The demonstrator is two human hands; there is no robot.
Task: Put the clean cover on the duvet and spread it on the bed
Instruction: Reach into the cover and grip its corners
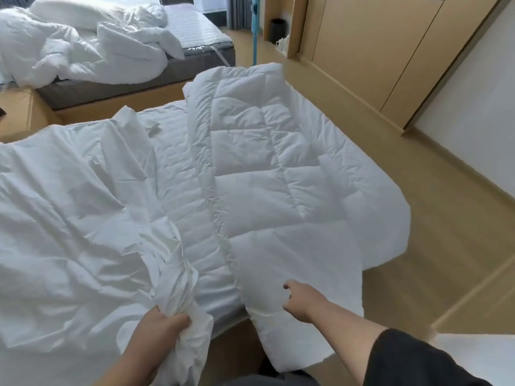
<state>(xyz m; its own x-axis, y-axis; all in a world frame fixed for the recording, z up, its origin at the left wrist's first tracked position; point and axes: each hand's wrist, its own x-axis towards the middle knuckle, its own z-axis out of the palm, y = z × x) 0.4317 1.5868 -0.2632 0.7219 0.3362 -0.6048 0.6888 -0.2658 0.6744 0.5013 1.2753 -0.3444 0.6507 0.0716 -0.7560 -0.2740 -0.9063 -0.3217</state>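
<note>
A white quilted duvet (273, 162) lies folded along the right side of the near bed, its right edge hanging over toward the floor. The thin white cover (69, 204) is spread crumpled over the left half of the bed. My left hand (164, 327) grips a bunched fold of the cover at the bed's near edge. Over the duvet's near corner my right hand (299, 302) hovers with loosely curled fingers, and it holds nothing. Between cover and duvet a strip of quilted mattress pad (181, 176) shows.
A second bed (195, 62) with a heap of white bedding (83, 45) stands at the back left. Wooden wardrobe doors (376, 51) line the right wall. A black bin (277, 30) and a blue pole (255, 29) stand at the back. Wooden floor (446, 232) runs along the right.
</note>
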